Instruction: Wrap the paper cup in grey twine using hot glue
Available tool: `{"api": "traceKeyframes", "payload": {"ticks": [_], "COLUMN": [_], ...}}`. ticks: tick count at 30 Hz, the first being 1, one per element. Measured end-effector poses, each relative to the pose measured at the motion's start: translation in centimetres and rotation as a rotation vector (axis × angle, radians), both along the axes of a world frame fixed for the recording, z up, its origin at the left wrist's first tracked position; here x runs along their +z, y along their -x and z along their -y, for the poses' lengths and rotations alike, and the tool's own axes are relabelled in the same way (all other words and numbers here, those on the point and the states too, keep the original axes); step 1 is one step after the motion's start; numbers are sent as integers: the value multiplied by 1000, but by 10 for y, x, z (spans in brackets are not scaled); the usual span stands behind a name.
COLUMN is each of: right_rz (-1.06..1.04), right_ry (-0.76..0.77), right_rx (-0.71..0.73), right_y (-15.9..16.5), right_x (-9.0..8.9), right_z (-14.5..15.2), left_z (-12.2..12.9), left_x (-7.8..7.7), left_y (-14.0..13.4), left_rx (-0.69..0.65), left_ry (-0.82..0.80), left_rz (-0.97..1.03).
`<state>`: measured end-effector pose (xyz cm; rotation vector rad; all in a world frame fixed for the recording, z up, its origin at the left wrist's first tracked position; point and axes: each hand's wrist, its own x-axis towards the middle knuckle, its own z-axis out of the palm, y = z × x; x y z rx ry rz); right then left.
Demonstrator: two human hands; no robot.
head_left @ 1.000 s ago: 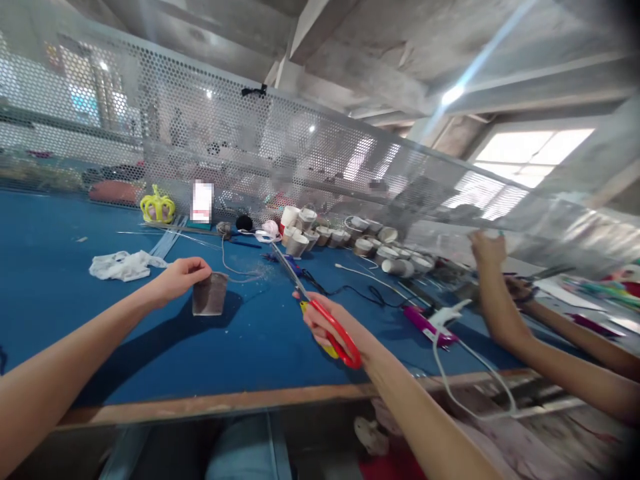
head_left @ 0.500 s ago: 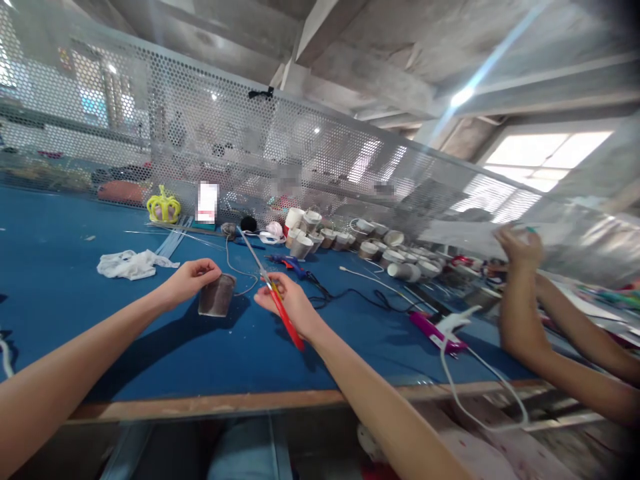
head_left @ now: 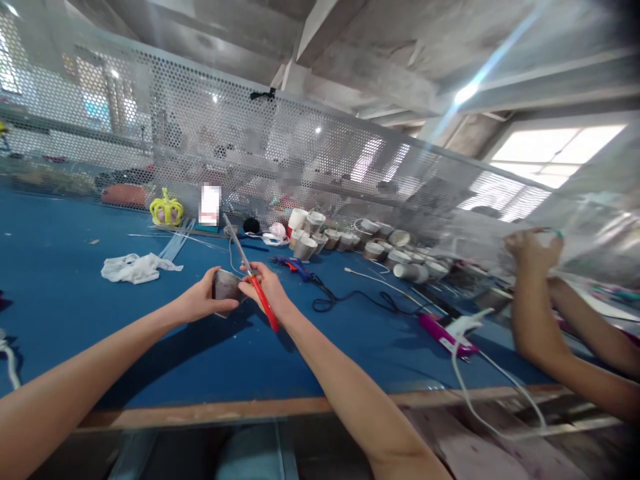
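A small grey-brown cup [head_left: 226, 285] is held in my left hand [head_left: 204, 298], with the thumb along its lower front and the fingers at its far side. My right hand [head_left: 270, 290] grips red-handled scissors [head_left: 263, 300], their long metal blades together and pointing up and away over the table. Fingertips of my right hand also touch the right side of the cup. A thin grey cord [head_left: 233, 257] runs from behind the scissors' blades toward the cup; its near end is hidden by my hand.
On the blue table [head_left: 165, 360] lie a white cloth [head_left: 133, 268], a yellow crown-like piece [head_left: 166, 210], a blue glue gun [head_left: 293, 265] with black cable and a purple tool [head_left: 447, 335]. Several cups [head_left: 395, 257] line the mesh panel [head_left: 200, 127]. Another person's hand [head_left: 535, 250] is at right.
My left hand has gone from pinching the cup's rim to wrapping round its side, and the cup is tilted. My right hand, with the scissors, has moved left to the cup.
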<state>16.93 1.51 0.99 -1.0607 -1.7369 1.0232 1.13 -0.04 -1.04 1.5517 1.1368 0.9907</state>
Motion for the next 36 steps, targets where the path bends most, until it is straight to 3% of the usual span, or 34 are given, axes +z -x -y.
{"api": "traceKeyframes", "payload": {"ticks": [3, 8, 10, 12, 15, 23, 28, 36], "right_rz": [-31, 47, 76, 107, 211, 390, 419, 468], "right_ry": [25, -62, -42, 35, 51, -105, -117, -218], "right_rx": [-11, -193, -99, 68, 189, 89, -13, -128], "right_y": [-1, -15, -24, -32, -38, -37, -33, -29], "right_x": [0, 7, 15, 22, 25, -2, -5, -6], "right_z": [-3, -6, 3, 16, 34, 36, 35, 38], "left_z": [5, 6, 0, -8, -16, -8, -7, -5], "left_x": [5, 16, 15, 13, 14, 26, 27, 21], "left_y": [-4, 0, 7, 16, 26, 25, 19, 11], "left_rx": [17, 22, 139, 311, 418, 516, 433, 333], "left_ry": [67, 48, -39, -226, -419, -375, -250, -164], "left_rz": [12, -26, -138, -265, -375, -217, 27, 213]}}
